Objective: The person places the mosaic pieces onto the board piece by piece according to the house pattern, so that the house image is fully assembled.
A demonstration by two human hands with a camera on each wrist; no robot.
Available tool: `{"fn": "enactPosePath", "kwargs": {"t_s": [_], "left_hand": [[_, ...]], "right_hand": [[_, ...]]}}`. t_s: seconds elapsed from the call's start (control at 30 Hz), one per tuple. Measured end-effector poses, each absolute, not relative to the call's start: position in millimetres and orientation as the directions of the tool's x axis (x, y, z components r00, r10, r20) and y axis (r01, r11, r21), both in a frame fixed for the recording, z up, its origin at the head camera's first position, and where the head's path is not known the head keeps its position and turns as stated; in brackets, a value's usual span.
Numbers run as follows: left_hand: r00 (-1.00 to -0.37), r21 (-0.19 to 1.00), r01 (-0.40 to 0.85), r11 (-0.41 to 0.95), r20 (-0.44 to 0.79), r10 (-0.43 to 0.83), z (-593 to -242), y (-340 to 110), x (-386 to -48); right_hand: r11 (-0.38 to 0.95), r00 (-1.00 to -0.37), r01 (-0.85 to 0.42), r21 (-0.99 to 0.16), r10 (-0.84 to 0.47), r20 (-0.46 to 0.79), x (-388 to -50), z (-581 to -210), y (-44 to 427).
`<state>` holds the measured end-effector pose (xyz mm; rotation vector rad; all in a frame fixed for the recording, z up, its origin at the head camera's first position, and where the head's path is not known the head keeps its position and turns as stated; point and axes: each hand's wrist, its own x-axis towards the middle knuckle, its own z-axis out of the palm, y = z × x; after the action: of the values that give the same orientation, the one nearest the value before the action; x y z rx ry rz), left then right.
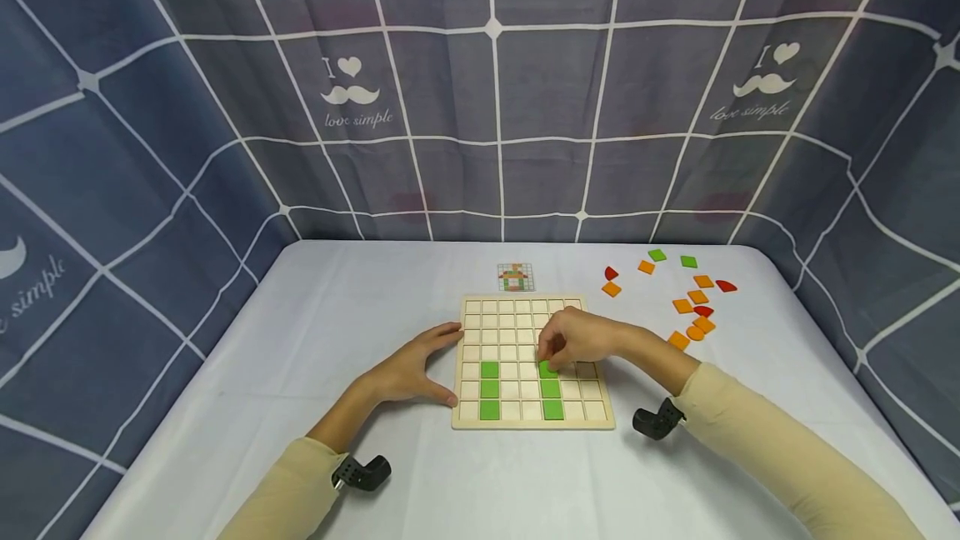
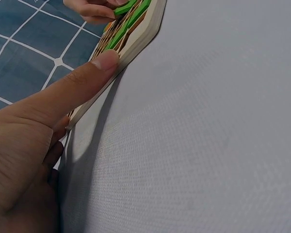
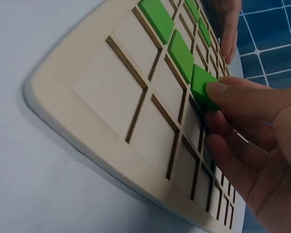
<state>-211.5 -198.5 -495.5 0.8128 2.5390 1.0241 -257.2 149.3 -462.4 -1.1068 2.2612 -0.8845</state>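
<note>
A light wooden grid board (image 1: 532, 425) lies on the table. My right hand (image 1: 577, 336) is over its right half and pinches a green square tile (image 3: 202, 80) between thumb and fingers. That tile is slightly tilted at a cell just above two green tiles (image 1: 551, 388) in the same column. Further left, a column of three green tiles (image 1: 490, 388) sits in the grid. My left hand (image 1: 405, 369) rests against the board's left edge, thumb and fingers spread apart. In the left wrist view, its thumb (image 2: 105, 59) touches the board's rim.
Behind the board lies a small pattern card (image 1: 515, 277). Loose orange squares (image 1: 682, 306), red pieces (image 1: 726, 286), an orange round piece (image 1: 695, 332) and green pieces (image 1: 688, 262) are scattered at the right back. A checked curtain (image 1: 547, 90) surrounds the white table (image 1: 300, 340).
</note>
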Motion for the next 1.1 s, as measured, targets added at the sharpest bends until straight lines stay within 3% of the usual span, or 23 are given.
{"fn": "enactPosePath", "kwargs": {"t_s": [0.23,0.4,1.1], "left_hand": [[-0.806,0.702,0.393,0.593,-0.047,0.591,-495.8,-199.7,-211.3],[-0.807,0.709,0.383,0.591,-0.054,0.588,-498.3,-200.5,-210.6],[-0.806,0.703,0.390,0.594,-0.051,0.590,-494.7,-197.8,-209.1]], "right_hand": [[0.438,-0.564,-0.598,-0.671,-0.825,-0.037,-253.6,-465.3,149.6],[0.437,-0.563,-0.596,-0.674,-0.826,-0.038,-252.3,-471.7,155.4],[0.612,-0.738,-0.459,-0.643,-0.666,-0.107,-255.6,-438.1,258.0]]}}
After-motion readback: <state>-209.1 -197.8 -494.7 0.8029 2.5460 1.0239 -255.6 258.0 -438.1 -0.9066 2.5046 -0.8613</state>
